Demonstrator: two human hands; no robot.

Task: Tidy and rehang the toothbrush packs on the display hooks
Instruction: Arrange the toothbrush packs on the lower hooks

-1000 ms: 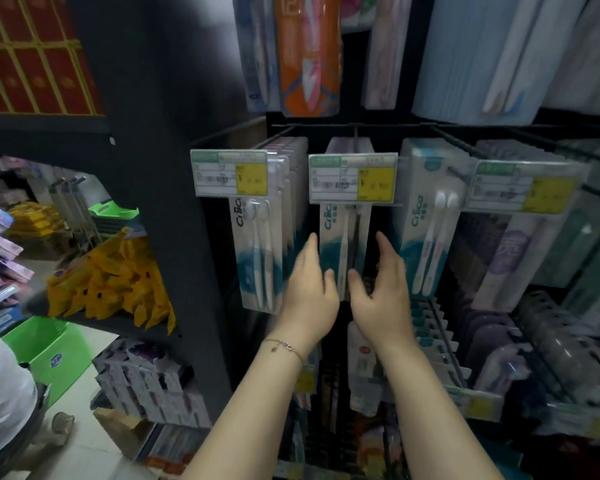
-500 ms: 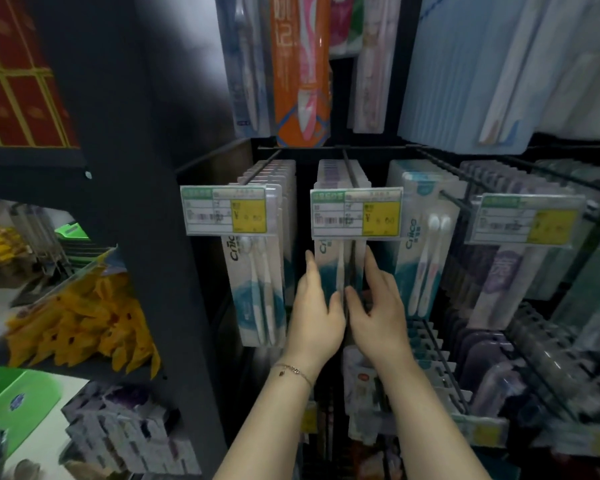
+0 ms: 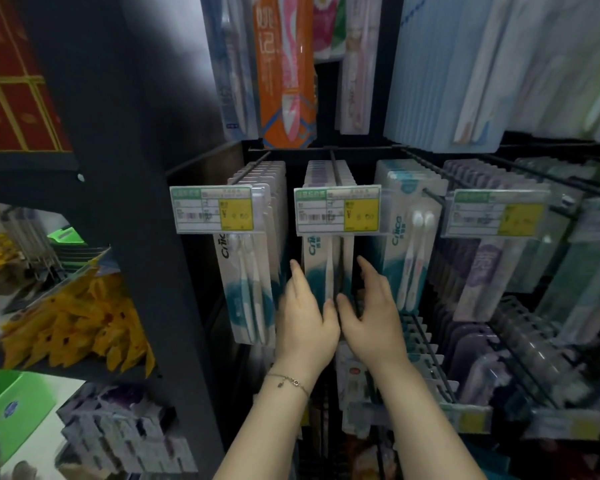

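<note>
The toothbrush packs [image 3: 317, 268] are white with a teal swirl low down. The price tags [image 3: 336, 211] show green headers and yellow squares. Far above hangs an orange pack [image 3: 284, 81]; to the left are yellow packets [image 3: 77, 323], a green bin [image 3: 11, 400] and red boxes [image 3: 11, 109] with gold lines.

Glossy plastic-fronted toothbrush packs [image 3: 326, 268] hang on thin metal hooks [image 3: 332, 159].

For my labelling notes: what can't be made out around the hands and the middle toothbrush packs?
Head view:
- Print on the price tag: blurred.
- Hang holes of the middle packs: hidden behind that tag.
- Palms of the left hand and right hand: turned away from the camera.
- What the lower goods are: blurred, dim.
</note>
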